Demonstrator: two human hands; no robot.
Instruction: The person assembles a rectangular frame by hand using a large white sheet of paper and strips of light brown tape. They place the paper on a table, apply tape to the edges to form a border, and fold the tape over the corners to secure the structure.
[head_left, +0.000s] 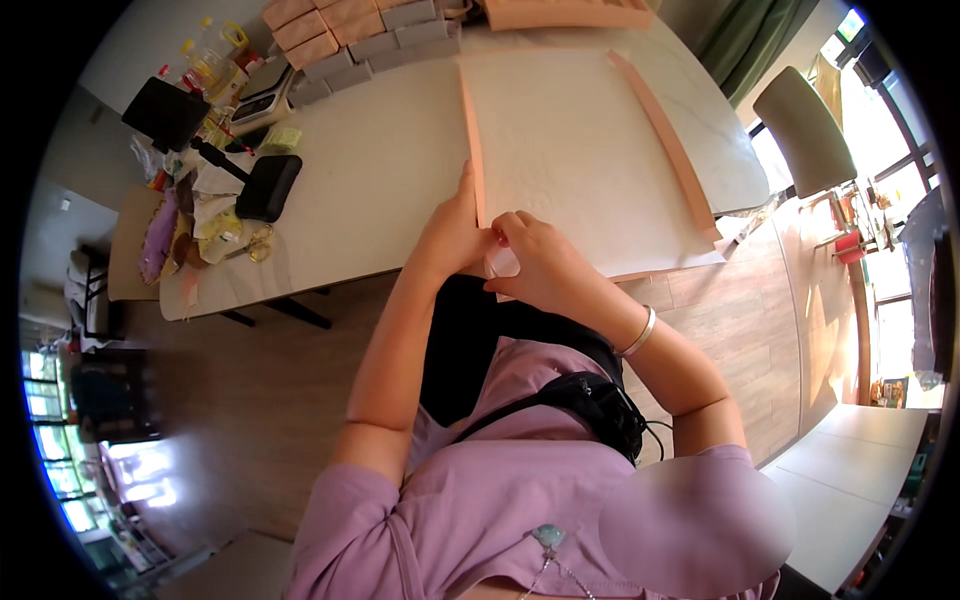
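Observation:
A large flat cardboard sheet (580,150), white on top with pale orange flaps folded up along its left and right edges, lies on the white table (380,170). My left hand (452,232) presses against the left flap near the sheet's near corner. My right hand (535,262) pinches the same near corner, fingers curled on the cardboard. A bracelet sits on my right wrist.
Stacks of folded orange and grey boxes (350,35) stand at the table's far side. A black phone stand with pads (215,140), bottles, a scale and bags clutter the left end. A chair (805,130) stands at the right, on the wooden floor.

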